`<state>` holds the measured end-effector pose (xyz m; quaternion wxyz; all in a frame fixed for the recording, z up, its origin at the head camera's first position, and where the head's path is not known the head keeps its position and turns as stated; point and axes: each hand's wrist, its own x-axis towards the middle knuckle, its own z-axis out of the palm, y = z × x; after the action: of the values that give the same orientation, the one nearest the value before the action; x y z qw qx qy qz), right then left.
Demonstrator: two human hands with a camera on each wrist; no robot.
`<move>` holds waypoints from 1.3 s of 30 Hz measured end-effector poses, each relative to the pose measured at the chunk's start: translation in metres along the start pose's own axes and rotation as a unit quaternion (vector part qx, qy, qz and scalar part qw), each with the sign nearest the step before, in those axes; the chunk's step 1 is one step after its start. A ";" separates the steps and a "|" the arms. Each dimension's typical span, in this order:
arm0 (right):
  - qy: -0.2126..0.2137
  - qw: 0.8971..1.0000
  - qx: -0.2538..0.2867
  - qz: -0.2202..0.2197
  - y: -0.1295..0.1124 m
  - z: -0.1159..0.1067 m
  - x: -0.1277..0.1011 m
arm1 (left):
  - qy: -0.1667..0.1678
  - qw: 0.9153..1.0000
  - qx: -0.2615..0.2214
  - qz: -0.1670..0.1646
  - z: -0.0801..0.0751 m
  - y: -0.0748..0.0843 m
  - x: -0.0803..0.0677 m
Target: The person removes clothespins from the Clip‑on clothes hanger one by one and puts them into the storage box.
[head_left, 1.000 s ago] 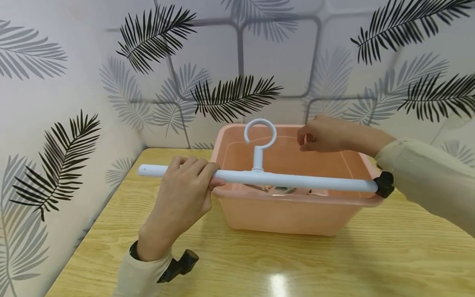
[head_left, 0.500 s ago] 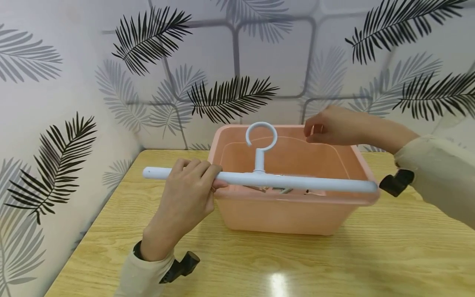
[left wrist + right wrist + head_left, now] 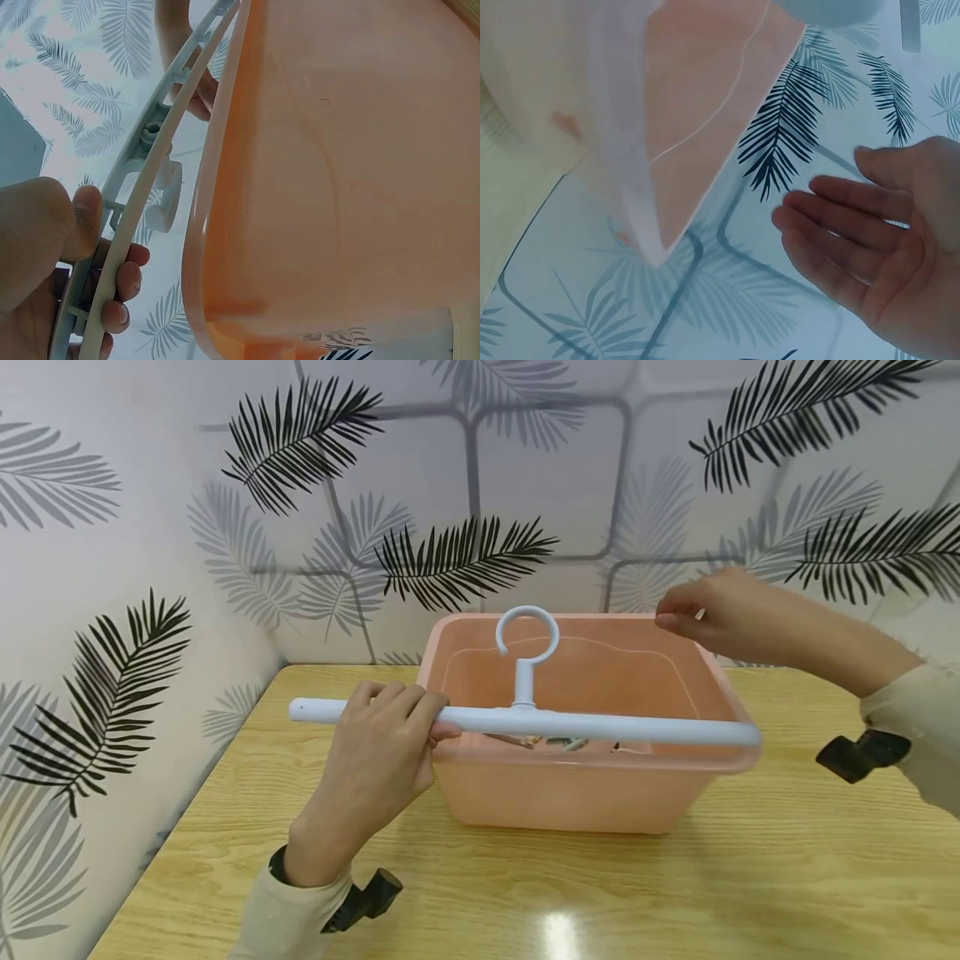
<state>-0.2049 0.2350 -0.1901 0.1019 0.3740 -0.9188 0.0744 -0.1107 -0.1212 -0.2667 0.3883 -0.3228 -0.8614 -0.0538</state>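
While the left hand (image 3: 375,752) grips the white hanger (image 3: 525,720) near its left end, the bar runs left-right over the pink tub's (image 3: 577,793) near rim; the right hand (image 3: 712,610), fingers relaxed and empty, hovers above the far right corner.

Bright, even light; glare on table (image 3: 558,935); wrist views soft.

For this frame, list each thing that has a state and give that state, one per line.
Left hand: gripping the hanger bar near its left end.
Right hand: open, holding nothing, above the tub's far right corner.
Hanger: level, hook upright, lying across the tub's front rim.
Tub: upright on the table, small items inside.
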 end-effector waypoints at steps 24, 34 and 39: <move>-0.045 0.985 0.102 0.128 0.022 0.058 -0.068 | 0.010 1.000 -0.009 0.003 -0.001 0.003 0.000; -0.033 0.985 0.127 0.113 0.023 0.070 -0.074 | 0.068 0.996 -0.048 0.010 0.004 0.006 -0.001; -0.032 0.986 0.129 0.097 0.027 0.071 -0.076 | 0.089 0.993 -0.076 0.007 0.009 0.008 -0.002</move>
<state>-0.1801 0.2899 -0.2792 0.0161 0.2950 -0.9363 0.1900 -0.1107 -0.1122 -0.2755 0.4382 -0.3518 -0.8143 -0.1453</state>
